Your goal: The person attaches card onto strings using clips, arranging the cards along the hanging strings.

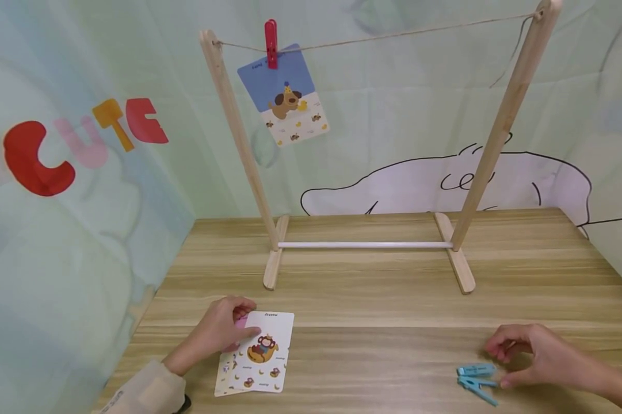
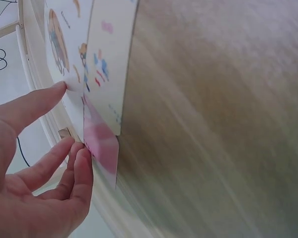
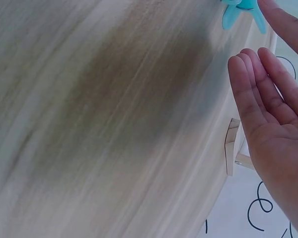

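My left hand (image 1: 220,328) is over a small fanned pile of cards, its thumb touching the white monkey card (image 1: 274,322) on top. In the left wrist view its other fingertips are at the edge of a pink card (image 2: 102,141), apart from the thumb. A cream card (image 2: 111,54) with small printed figures peeks out beneath the monkey card. At the right, my right hand (image 1: 541,356) hovers with loosely bent fingers and nothing between them. Its thumb tip is close beside two teal clothespins, one lying flat (image 1: 475,370), the other (image 1: 477,386) with legs spread.
A wooden stand has a left post (image 1: 243,138), a right post (image 1: 497,138) and a white crossbar (image 1: 365,245). Along its string (image 1: 393,34), a red clothespin (image 1: 271,43) holds a tilted dog card (image 1: 290,109). A printed cloth backdrop (image 1: 383,115) rises behind the wooden table (image 1: 367,310).
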`<state>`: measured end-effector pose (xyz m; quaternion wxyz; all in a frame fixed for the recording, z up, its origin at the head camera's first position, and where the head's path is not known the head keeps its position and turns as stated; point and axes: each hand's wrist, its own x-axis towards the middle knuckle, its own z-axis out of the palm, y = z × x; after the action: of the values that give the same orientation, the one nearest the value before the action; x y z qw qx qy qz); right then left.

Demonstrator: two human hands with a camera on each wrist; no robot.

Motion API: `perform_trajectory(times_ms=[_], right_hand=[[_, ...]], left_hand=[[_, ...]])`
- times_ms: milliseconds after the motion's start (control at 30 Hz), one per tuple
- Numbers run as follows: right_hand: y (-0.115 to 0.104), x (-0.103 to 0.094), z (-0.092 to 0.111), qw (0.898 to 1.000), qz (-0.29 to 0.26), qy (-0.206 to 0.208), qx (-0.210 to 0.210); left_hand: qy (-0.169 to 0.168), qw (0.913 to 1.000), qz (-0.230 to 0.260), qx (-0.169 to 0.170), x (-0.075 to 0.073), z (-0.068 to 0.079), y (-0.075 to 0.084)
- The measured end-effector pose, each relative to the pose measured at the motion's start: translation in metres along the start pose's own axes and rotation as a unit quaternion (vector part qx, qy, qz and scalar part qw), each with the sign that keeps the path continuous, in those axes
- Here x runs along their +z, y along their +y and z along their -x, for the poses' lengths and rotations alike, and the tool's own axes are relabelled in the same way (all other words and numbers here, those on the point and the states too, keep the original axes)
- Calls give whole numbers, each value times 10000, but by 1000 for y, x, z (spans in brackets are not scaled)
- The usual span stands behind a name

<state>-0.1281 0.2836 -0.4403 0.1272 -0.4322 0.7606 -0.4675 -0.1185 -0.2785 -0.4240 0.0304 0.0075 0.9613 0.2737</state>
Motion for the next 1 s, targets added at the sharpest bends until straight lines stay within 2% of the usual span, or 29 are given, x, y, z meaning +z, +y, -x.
perform_trajectory(times_ms=[233,767,1000], right_hand=[[0,2,2,9997,102,-43,205],[4,5,3,9995,173,-10,245],[6,8,4,9996,109,-19,277]], left_hand=[[-30,9999,97,-24,0,-2,-1],[-112,9994,300,152,1,-7,-3],[-144,9995,242,169,-1,-7,-2]])
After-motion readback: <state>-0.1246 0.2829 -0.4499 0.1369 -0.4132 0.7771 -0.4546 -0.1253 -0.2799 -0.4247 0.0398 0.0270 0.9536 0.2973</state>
